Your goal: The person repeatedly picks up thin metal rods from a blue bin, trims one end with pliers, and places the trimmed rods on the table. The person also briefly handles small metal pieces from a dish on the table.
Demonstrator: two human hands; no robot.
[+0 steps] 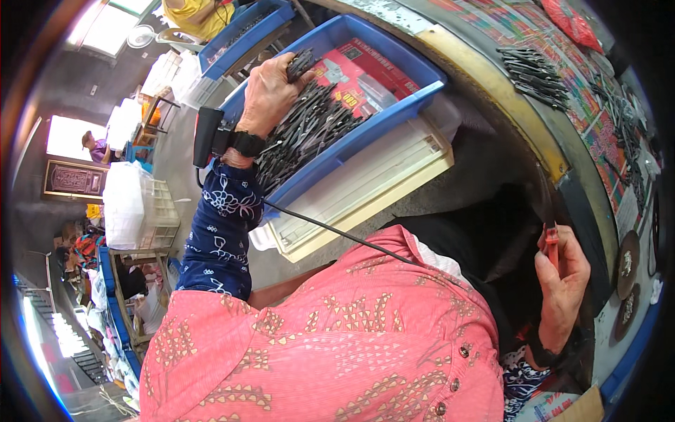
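Note:
My left hand (pixel 267 95) is over the blue tray (pixel 390 119), its fingers wrapped round a small bunch of thin black pieces (pixel 301 65). Beneath it, a heap of similar black pieces (pixel 309 133) fills the near left part of the tray; their exact kind is too small to make out. Red printed sheet and a few clear plastic bits lie at the tray's far right. At the right, beside the bench edge, my right hand (pixel 566 281) is closed round a red-handled tool (pixel 552 246). Its narrow dark blade points up and away from me.
The tray rests on a cream plastic crate (pixel 365 186). A workbench (pixel 527 98) curves along the right, with a row of black pieces (pixel 534 76) and a red bag (pixel 573 24). A black cable (pixel 337 235) crosses my front. Another person (pixel 200 15) sits beside a second blue tray (pixel 246 39).

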